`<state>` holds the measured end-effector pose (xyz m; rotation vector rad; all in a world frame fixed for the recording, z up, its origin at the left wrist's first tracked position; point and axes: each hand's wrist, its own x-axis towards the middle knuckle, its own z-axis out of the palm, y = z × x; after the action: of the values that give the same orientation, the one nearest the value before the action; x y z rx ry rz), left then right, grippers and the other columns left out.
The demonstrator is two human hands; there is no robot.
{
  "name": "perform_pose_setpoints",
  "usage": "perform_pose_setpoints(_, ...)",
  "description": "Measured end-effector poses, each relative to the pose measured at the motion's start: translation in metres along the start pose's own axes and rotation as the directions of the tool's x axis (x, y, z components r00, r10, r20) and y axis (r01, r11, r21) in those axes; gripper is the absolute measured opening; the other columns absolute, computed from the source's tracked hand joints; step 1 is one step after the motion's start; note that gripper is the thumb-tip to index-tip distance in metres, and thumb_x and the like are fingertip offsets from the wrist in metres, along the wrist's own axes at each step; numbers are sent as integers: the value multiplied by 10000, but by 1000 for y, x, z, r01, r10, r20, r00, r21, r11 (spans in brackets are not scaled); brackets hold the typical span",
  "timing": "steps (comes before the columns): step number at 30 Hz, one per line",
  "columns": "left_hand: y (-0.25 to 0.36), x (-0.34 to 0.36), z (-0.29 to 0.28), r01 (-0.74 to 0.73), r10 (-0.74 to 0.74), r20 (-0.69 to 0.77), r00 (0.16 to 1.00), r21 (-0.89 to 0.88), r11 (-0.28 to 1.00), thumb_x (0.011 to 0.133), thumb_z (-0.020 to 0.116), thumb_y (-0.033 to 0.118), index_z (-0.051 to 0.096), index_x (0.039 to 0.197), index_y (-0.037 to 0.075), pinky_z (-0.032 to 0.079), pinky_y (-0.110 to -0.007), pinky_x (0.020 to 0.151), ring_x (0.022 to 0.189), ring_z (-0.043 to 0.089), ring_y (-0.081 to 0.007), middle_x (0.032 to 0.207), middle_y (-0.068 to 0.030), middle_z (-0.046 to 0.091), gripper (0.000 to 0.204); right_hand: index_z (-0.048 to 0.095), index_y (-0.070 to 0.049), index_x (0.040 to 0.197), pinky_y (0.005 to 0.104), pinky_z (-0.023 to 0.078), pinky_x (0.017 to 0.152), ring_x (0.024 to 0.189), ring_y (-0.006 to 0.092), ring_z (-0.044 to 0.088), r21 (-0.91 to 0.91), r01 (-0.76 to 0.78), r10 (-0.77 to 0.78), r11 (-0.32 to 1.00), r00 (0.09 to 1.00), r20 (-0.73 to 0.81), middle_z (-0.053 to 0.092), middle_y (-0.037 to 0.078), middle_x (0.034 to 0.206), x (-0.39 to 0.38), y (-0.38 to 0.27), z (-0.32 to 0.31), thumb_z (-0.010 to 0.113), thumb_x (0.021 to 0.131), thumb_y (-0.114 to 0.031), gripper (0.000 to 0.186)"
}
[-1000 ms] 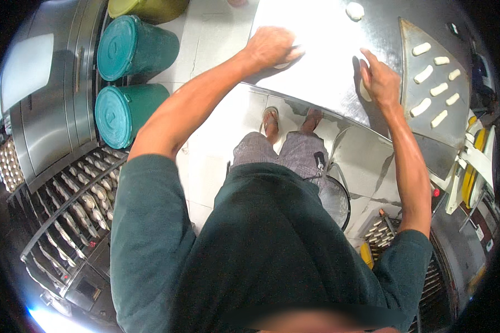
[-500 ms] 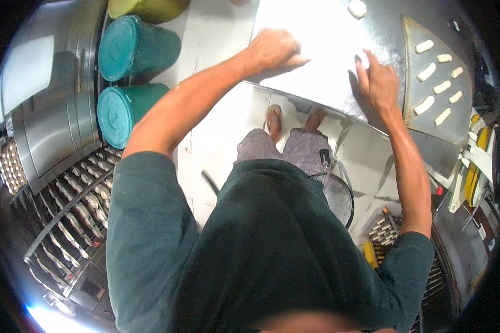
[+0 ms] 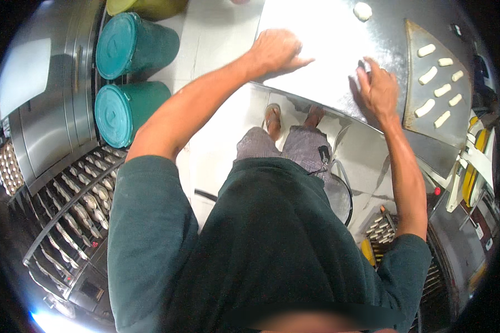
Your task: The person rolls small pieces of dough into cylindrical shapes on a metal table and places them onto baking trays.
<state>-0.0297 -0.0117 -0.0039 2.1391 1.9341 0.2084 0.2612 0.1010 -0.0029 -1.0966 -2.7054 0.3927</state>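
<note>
Over the near part of the shiny metal table (image 3: 328, 83), my left hand (image 3: 280, 53) is closed, its fingers curled under and the thumb pointing right. What it holds, if anything, is lost in the bright glare. My right hand (image 3: 381, 89) is farther right, low over the same surface, with its thumb and forefinger a little apart; nothing can be made out between them. Beyond it sits a round pale lump of dough (image 3: 363, 11). To its right lies a dark, worn baking tray (image 3: 436, 119) with several short dough sticks (image 3: 442, 90) in loose rows.
Two lidded teal bins (image 3: 114, 115) stand on the left, with a yellow-green bin (image 3: 150, 8) behind. A rack (image 3: 66, 222) of filled trays is at lower left, beside a steel cabinet (image 3: 53, 94). Another tray of pale pieces (image 3: 380, 228) sits low at right. White-and-yellow equipment (image 3: 475, 161) borders the table.
My right hand has shifted slightly toward me, with its forefinger and thumb drawn closer together. My left hand stays nearly in place. The whole view has moved a little.
</note>
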Motion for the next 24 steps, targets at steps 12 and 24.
perform_pose_setpoints(12,3,-27,15,-143,184,-457,870,123,982,914,686,482,735,718,88,532,-439,746,801,648,-300,752,-129,639,444,658,-97,1271,440,448,897,1007,289,614,-214,213,-261,953,937,-232,675,115,1037,-20,-18,4,666,933,-429,474)
perform_pose_setpoints(24,21,-18,7,115,-113,-98,989,11,993,900,686,492,715,1124,-22,388,-498,1122,1346,488,-389,1301,-211,615,561,603,-85,1343,497,434,977,1132,366,567,-190,-10,3,982,999,-37,631,150,1259,-9,-35,1,690,893,-420,568)
